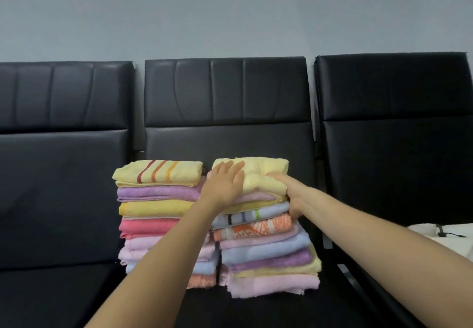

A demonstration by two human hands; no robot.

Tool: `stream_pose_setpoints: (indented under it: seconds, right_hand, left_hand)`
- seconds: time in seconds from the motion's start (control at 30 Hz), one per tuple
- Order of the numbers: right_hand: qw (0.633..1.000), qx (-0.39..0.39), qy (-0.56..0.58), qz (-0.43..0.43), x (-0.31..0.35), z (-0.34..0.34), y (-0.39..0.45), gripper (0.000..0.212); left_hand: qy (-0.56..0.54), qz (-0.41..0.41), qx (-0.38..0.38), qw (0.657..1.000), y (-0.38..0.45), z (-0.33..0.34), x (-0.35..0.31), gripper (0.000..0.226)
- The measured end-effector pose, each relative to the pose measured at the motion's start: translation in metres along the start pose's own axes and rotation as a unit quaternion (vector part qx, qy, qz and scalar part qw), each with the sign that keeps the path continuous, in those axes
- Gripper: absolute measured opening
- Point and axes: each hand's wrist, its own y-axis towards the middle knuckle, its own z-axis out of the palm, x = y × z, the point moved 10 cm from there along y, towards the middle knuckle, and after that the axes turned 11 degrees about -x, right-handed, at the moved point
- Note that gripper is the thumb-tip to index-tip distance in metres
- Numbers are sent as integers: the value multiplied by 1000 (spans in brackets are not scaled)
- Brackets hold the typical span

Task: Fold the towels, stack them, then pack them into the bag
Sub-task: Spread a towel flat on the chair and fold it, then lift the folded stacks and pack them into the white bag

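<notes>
Head view: two stacks of folded towels side by side on the middle black seat. Left stack topped by a yellow striped towel. Right stack topped by a plain yellow towel — left hand flat on it, fingers straight and spread. Right hand at the near right edge of that towel, fingers curled onto the fold, thumb down the stack's side. White cloth with a dark strap on the right seat — well apart.
</notes>
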Motion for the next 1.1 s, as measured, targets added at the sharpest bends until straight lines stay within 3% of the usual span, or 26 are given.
stream_pose_setpoints:
  seconds: [0.1,0.23,0.4,0.53,0.63,0.73,0.8,0.9,1.1]
  right_hand:
    - [996,32,72,-32,7,4,-10,56]
    - [985,52,138,-93,41,-23,-54,57]
    - [970,22,190,-152,73,-123,-134,60]
    - [958,-15,230,-170,71,-230,-191,64]
    - [944,-72,271,-176,63,-313,-227,67]
    - [931,-127,284,-190,52,-379,-259,66]
    - [929,-154,278,-189,45,-406,-275,63]
    - [923,-171,288,-190,39,-422,-286,59]
    - [931,-110,306,-164,19,-400,-275,53]
  left_hand:
    - [-92,-3,-56,994,-4,-35,-13,43]
    - [-180,-6,-150,972,-10,-91,-40,43]
    - [-323,21,-145,935,-20,-117,-127,40]
    - [-437,-8,-136,889,-27,-95,-208,39]
    - [-412,15,-135,901,-48,-52,-276,25]
    - [-316,174,-41,932,-86,12,-370,32]
    - [-219,296,40,929,-119,57,-420,35]
    - [-94,351,157,918,-150,118,-433,41]
    - [-94,434,91,891,-176,100,-398,43]
